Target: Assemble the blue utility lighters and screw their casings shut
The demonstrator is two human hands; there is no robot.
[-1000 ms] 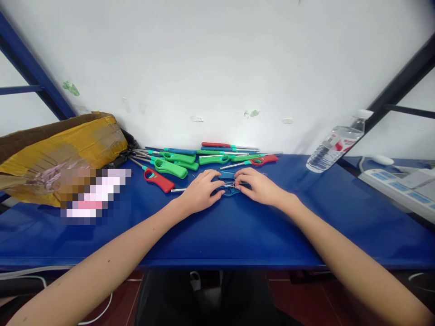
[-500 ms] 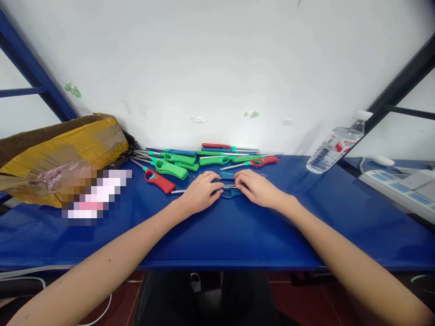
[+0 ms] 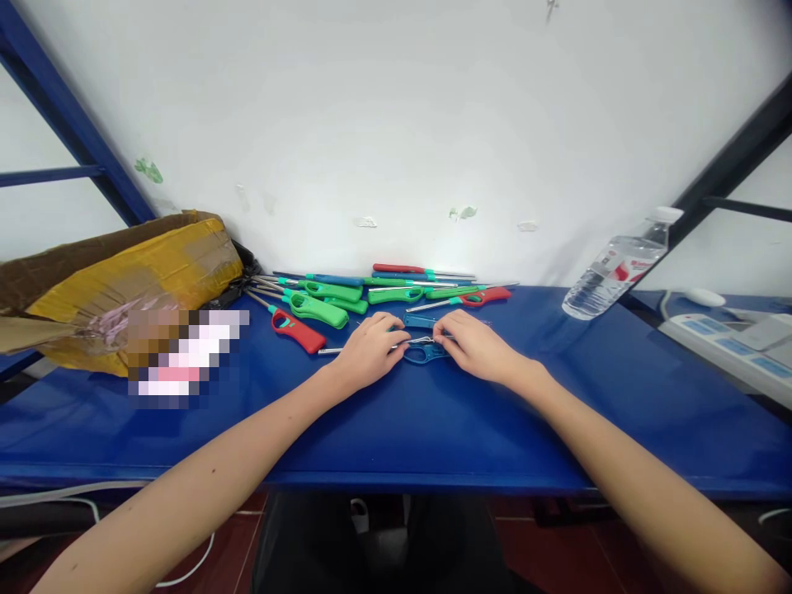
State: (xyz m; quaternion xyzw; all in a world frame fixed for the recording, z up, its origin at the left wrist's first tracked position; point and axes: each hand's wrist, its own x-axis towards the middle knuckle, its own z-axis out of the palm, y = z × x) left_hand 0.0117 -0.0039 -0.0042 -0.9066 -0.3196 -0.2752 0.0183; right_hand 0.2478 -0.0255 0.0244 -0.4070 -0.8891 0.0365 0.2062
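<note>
Near the table's middle, my left hand (image 3: 371, 351) is closed around a thin metal lighter tube (image 3: 330, 351), whose tip sticks out to the left beneath the palm. Fine wire (image 3: 421, 340) runs from its fingertips toward my right hand (image 3: 473, 342), which pinches the wire's other end; anything else in that pinch is hidden. Under the fingers lies a blue lighter shell half (image 3: 424, 354) with a trigger loop. A second blue shell piece (image 3: 419, 322) rests just behind it, partly covered by the right hand.
Behind my hands lie several gas lighters, among them a green lighter (image 3: 318, 310) and a red lighter (image 3: 298, 332). A taped carton (image 3: 142, 280) stands at the left. To the right are a water bottle (image 3: 619, 264) and a white power strip (image 3: 736, 346).
My right hand has shifted slightly right, and more of the wire shows between the hands. The whole view has moved a little; the left hand keeps its grip.
</note>
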